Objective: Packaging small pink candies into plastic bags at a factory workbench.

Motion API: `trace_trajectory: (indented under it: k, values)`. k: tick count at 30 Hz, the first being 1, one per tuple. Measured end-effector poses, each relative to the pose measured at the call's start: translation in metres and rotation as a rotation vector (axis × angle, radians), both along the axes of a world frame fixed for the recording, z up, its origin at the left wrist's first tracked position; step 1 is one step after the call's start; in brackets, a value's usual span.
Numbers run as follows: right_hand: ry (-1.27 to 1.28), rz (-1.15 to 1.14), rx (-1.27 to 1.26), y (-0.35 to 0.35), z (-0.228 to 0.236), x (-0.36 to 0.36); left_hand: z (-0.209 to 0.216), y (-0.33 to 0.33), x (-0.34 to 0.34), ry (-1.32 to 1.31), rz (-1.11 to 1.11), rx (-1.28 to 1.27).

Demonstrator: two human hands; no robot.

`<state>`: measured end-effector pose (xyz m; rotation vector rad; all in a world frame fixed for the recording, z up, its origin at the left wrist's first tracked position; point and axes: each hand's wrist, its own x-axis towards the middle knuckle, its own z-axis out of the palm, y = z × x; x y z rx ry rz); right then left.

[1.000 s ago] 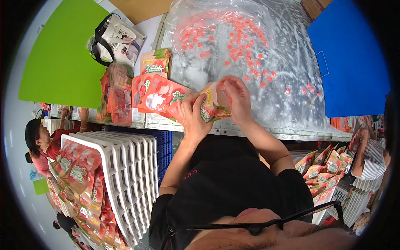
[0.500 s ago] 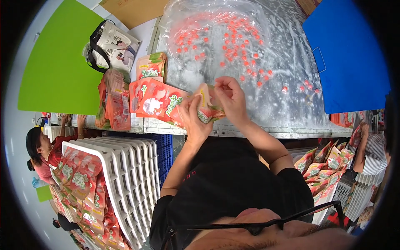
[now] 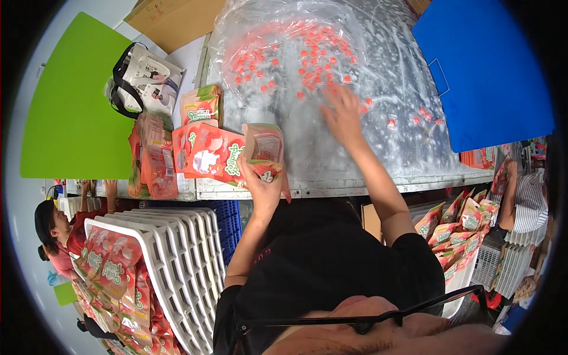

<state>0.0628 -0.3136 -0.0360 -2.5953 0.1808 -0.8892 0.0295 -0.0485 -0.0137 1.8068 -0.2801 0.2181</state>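
Observation:
My left hand [image 3: 260, 188] grips the lower part of a printed pouch [image 3: 264, 144] near the table's front edge. The pouch stands with its mouth spread wide, so its inside shows. My right hand [image 3: 343, 115] is stretched out over the metal table [image 3: 307, 154], fingers apart, at the near side of scattered small red wrapped candies [image 3: 316, 59]. Whether its fingertips touch any candy is hard to see. Flat red pouches [image 3: 216, 155] lie fanned just left of my left hand.
Clear plastic film [image 3: 228, 35] lies around the candies. More pouch stacks [image 3: 157, 157], a white bag [image 3: 151, 77] and a cardboard box [image 3: 171, 23] are at left. Green [image 3: 83, 100] and blue [image 3: 479, 77] panels flank the table. White crates [image 3: 177, 254] of pouches stand below; people work at both sides.
My right hand has left the pouch and moved away across the table to the candies. The pouch in my left hand is now spread open and slightly farther left.

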Motion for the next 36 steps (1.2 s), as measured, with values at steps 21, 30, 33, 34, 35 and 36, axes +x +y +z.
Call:
trace_trajectory:
  k: [21,30,33,34,35,36]
  values:
    - [-0.086,0.009,0.305,-0.056,-0.042,-0.040,-0.001,0.023,-0.016,0.148,0.011,-0.071]
    - [0.032,0.109,0.274,-0.020,-0.059,-0.061,0.017,0.025,-0.019,0.165,0.032,-0.118]
    - [0.125,0.207,0.149,0.006,-0.047,-0.059,0.020,0.026,-0.018,0.176,0.026,-0.140]
    - [0.167,0.235,-0.026,0.014,-0.042,-0.057,0.019,0.028,-0.018,0.170,0.023,-0.109]
    - [0.165,0.236,-0.026,0.022,-0.037,-0.053,0.013,0.032,-0.018,0.168,0.024,-0.108]
    - [0.241,0.315,-0.072,0.029,-0.032,-0.049,0.007,0.035,-0.018,0.143,0.037,-0.038]
